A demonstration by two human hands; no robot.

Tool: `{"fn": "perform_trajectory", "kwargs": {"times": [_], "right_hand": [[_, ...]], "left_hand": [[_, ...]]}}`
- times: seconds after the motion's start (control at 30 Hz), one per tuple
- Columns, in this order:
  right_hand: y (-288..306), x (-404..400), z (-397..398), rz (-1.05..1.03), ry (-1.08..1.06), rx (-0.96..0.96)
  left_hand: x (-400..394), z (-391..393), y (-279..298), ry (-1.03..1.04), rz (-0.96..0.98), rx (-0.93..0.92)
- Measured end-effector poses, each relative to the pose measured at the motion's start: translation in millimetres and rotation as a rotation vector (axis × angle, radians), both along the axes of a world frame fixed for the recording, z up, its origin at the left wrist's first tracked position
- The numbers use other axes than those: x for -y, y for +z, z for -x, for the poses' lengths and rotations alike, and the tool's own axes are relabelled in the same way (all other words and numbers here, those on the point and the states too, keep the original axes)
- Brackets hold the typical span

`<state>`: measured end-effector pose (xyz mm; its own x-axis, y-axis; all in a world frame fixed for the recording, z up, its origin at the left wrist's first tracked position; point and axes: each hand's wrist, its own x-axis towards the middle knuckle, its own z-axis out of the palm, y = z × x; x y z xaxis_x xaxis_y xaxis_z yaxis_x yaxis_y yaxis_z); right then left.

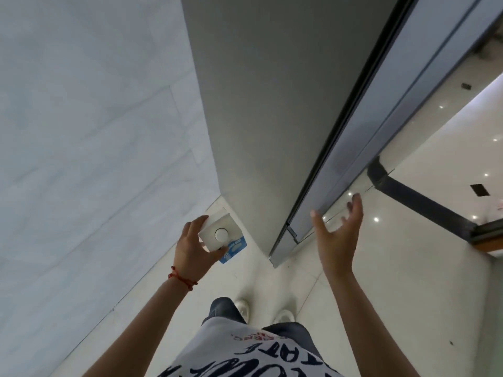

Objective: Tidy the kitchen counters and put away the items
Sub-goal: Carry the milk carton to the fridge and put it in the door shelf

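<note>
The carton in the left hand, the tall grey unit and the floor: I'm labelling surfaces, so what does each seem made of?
Carton: looks like coated paperboard, white top with a round plastic-looking cap and blue printed side.
Tall grey unit, likely a fridge: matte grey panel, probably painted metal; hard to confirm.
Floor: glossy pale tiles, ceramic or stone, with mirror-like light spots and thin joint lines.
</note>
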<state>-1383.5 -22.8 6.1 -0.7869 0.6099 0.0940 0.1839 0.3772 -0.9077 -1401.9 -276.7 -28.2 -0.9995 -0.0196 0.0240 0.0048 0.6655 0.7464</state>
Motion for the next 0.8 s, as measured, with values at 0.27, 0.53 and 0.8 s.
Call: {"fn": "perform_trajectory", "kwargs": {"times": [0.27,0.53,0.8], "right_hand": [[24,-41,58,-0.14,0.008,-0.209],[16,-62,63,-0.304,0.092,-0.226],[21,-62,60,-0.356,0.063,-0.264]], "left_hand": [[-32,1,-4,0.006,-0.062,0.053],[-45,8,-1,-0.017,-0.019,0.075],[-58,14,7,-0.01,-0.04,0.054]]}}
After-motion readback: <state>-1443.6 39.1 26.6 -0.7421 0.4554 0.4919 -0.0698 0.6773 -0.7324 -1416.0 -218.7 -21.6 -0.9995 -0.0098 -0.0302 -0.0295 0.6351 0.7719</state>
